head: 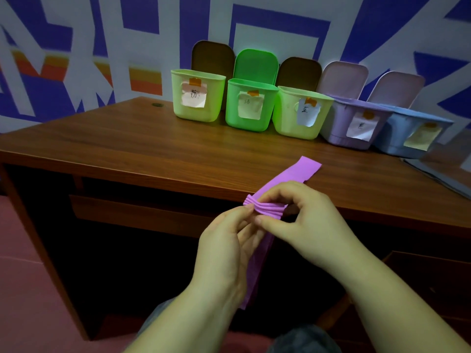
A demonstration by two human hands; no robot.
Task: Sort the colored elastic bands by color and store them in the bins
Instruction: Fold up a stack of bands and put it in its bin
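The pink elastic band is looking soft and floppy (light too, I judge), best taken at its gathered folds. Both the left hand and right hand are pinching it there, in front of the tabletop, ends trailing beyond each grip.

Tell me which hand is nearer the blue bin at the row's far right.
Right. The right hand grips the purple band nearer the blue bin; the left hand pinches it further left and lower.
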